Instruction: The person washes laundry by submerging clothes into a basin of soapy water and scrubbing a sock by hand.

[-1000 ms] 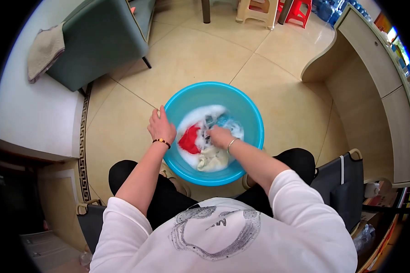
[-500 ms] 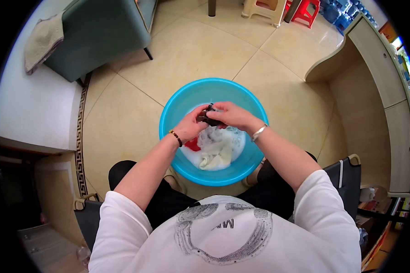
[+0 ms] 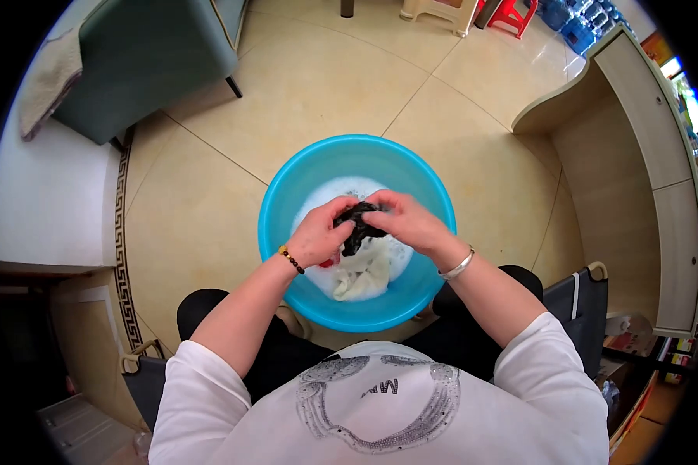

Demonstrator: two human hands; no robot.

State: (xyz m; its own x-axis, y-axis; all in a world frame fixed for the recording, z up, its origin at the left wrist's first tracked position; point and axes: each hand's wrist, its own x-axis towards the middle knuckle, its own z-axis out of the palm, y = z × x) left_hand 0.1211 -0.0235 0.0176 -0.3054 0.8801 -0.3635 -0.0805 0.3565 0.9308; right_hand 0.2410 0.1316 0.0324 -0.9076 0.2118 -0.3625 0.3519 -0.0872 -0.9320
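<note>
A wet, crumpled black cloth (image 3: 357, 232) hangs between my two hands, above a blue basin (image 3: 287, 174). My left hand (image 3: 323, 231) pinches its left side, and my right hand (image 3: 406, 221) grips its upper right side. The kind of garment cannot be made out. White suds (image 3: 349, 187) fill the basin's bottom around a cream-white cloth (image 3: 364, 280). A bit of red cloth (image 3: 328, 263) shows beside my left hand, mostly covered.
The basin stands on a tiled floor (image 3: 326, 85) between my knees. A green armchair (image 3: 151, 66) is at the upper left, a wooden cabinet (image 3: 613, 155) at the right. Stools (image 3: 440, 11) and water bottles (image 3: 578, 35) are at the back.
My hands have come slightly nearer to me with the black cloth, which now spreads out and hangs lower. The view has shifted a little.
</note>
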